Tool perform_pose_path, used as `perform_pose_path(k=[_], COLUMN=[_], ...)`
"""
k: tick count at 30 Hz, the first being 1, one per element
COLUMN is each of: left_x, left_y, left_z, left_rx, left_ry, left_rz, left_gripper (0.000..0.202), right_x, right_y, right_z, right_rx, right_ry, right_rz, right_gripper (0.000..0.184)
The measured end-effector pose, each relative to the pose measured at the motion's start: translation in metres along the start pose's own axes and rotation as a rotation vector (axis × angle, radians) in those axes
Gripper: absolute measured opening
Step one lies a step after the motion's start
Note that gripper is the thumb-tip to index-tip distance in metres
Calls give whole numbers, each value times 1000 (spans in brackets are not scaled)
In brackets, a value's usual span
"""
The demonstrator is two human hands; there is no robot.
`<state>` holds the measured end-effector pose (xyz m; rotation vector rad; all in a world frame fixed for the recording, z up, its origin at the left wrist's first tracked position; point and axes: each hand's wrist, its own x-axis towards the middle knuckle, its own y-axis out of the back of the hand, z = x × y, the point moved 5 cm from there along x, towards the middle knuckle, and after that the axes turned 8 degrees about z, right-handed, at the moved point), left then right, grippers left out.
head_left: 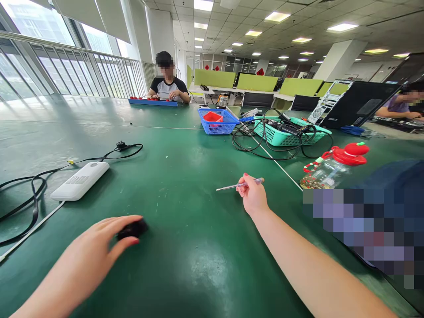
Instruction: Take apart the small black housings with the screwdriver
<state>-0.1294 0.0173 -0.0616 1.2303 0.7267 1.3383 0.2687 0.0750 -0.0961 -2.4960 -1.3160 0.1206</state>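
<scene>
My left hand [96,243] is low on the left of the head view, thumb and fingers closed around a small black object [134,229] at the green tabletop. Its kind is not clear, and the fingers hide part of it. Right of the middle, my right hand [253,192] pinches a slim pen-like tool [228,187] with a see-through shaft. The tool lies nearly level, its pale narrow tip pointing left and its thicker end sticking out behind the fingers. A wide stretch of tabletop separates the two hands.
A white power bank [81,181] and black cable [35,194] lie left. Farther back are a blue basket [217,128], a teal basket [278,140] full of cables, and a leaning black monitor [359,104]. A red-lidded bottle [331,170] stands right. Another person [168,84] sits opposite.
</scene>
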Motion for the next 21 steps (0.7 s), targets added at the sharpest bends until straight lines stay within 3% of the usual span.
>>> perform_pose_path(k=[2,4,8,13,17,21], left_x=[17,35,68,91,91,91], left_y=[-7,-21,-53,-75,-77,-75], left_z=[55,96,140,153,147,134], left_rx=[-94,-168,-282,-385,-470,-473], left_ry=[-162,-278,-406,-330,-265,-240], left_rz=[-102,-201,-257,-208,-194,-209], left_gripper=[38,33,30,35,46,45], right_x=[4,6,6,4,-2,-12], right_y=[3,5,5,5,0,-7], right_z=[0,0,-1,-2,-7,-13], right_rx=[43,47,32,54,69,42], right_ry=[-35,-59,-66,-63,-30,17], right_rz=[19,14,-9,-38,-116,-203], right_gripper=[34,35,39,37,34,28])
